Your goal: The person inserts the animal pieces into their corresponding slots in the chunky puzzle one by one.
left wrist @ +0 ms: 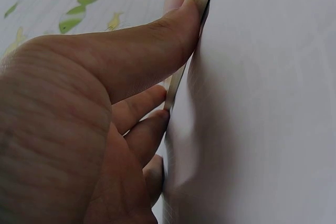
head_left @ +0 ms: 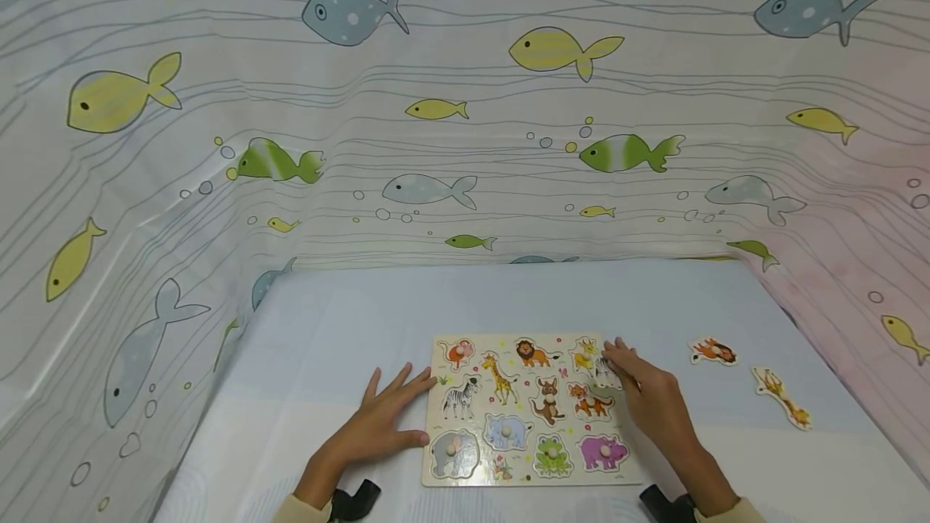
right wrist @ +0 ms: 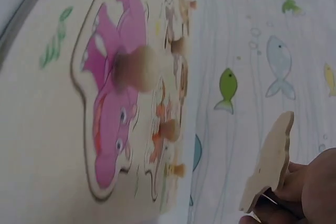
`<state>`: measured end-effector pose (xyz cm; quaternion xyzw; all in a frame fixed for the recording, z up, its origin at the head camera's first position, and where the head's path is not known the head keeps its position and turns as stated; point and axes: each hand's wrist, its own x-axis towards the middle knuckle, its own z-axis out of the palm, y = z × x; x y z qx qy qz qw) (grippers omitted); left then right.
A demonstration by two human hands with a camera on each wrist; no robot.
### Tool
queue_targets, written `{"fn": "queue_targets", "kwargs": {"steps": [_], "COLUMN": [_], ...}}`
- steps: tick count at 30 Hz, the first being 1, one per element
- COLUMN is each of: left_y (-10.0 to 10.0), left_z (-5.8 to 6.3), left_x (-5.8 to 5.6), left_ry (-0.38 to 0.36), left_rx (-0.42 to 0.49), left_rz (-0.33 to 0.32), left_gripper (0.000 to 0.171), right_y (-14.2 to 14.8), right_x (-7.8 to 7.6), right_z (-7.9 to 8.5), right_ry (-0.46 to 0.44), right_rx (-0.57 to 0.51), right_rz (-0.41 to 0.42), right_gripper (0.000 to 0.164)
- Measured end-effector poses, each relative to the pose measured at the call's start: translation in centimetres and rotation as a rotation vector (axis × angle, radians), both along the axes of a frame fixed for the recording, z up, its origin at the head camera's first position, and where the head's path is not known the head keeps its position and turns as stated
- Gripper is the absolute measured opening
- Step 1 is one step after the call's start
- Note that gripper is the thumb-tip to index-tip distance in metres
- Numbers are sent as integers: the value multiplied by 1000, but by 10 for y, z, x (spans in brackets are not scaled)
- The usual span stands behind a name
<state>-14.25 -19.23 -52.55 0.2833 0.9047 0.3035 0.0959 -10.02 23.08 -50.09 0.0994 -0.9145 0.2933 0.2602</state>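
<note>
A wooden animal peg puzzle board [head_left: 523, 460] lies on the table. The right hand [head_left: 657, 406] pinches a zebra puzzle piece [head_left: 605, 375] over the board's upper right part. In the right wrist view that piece [right wrist: 270, 156] is tilted off the board, its bare wood side showing. Fingers of the left hand [head_left: 381, 422] are spread along the board's left edge, and in the left wrist view the thumb [left wrist: 178, 30] touches that edge. Knobbed pieces sit in the board, among them a purple hippo [head_left: 603, 452], a green frog [head_left: 553, 456] and a grey elephant [head_left: 454, 453].
Right of the board lie a loose orange-brown animal piece [head_left: 714, 351] and a loose giraffe piece [head_left: 782, 398]. A pale cloth covers the table [head_left: 349, 305]. Fish-printed sheeting [head_left: 465, 152] stands behind and along both sides.
</note>
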Motion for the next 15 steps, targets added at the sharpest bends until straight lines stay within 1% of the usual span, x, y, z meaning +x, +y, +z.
{"fn": "queue_targets", "kwargs": {"steps": [4, 9, 15], "left_y": [0, 0, 0], "left_z": [0, -2, -3], "left_x": [0, 0, 0], "left_ry": [-5, 4, 4], "left_rx": [-2, -10, -16], "left_rz": [3, 6, 3], "left_gripper": [86, 86, 86], "right_y": [-17, -37, -60], "right_x": [-3, -9, -19], "right_z": [1, 2, 8], "right_ry": [22, 51, 86], "right_rx": [4, -2, 26], "right_rz": [72, 195, 313], "right_gripper": [35, 37, 34]}}
